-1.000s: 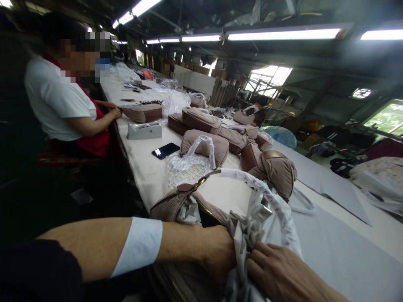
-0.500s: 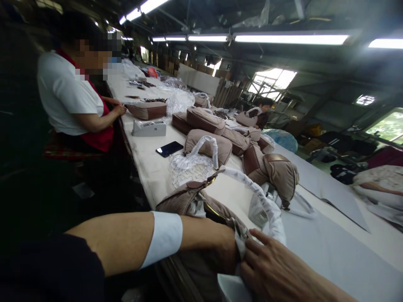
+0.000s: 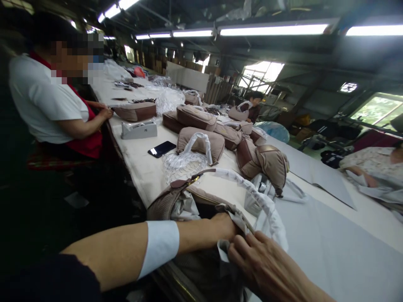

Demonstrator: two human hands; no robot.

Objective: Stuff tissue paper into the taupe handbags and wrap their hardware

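A taupe corduroy handbag (image 3: 161, 206) lies open in front of me at the table's edge, its brown-tabbed handle (image 3: 273, 220) wrapped in white. My left hand (image 3: 225, 226) reaches into the bag's mouth, and its fingers are hidden inside. A white band (image 3: 161, 245) circles that forearm. At the right end of the opening, my right hand (image 3: 260, 258) has its fingers curled on the bag's edge. Pale stuffing paper (image 3: 185, 206) shows in the mouth, and another piece of paper (image 3: 223, 251) sticks out beside my right fingers.
Several similar bags (image 3: 201, 144) are heaped farther along the white table (image 3: 135, 149). A phone (image 3: 162, 149) and a grey tape dispenser (image 3: 138, 130) lie on the left side. A co-worker (image 3: 47, 96) sits at the left edge; another person's sleeve (image 3: 368, 161) shows at far right.
My left hand has come slightly up, so more of its back shows at the bag's mouth. My right fingers are curled in more tightly. The whole view has shifted somewhat.
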